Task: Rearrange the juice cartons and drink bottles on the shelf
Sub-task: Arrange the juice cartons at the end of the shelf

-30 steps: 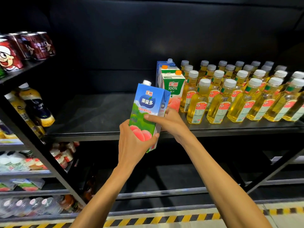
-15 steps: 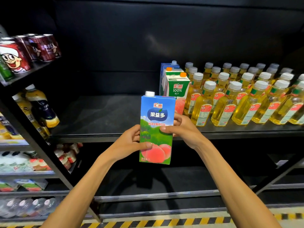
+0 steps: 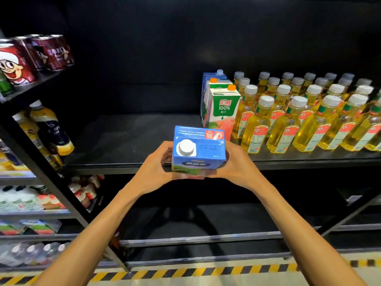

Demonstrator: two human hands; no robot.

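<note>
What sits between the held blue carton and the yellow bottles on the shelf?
In the head view, the green-and-white juice carton stands between the blue carton and yellow bottles.

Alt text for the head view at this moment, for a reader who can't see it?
Both hands, left hand and right hand, grip a blue juice carton tipped with its white cap toward the camera, before a dark shelf. Green-and-white cartons and yellow drink bottles stand at right.
</note>
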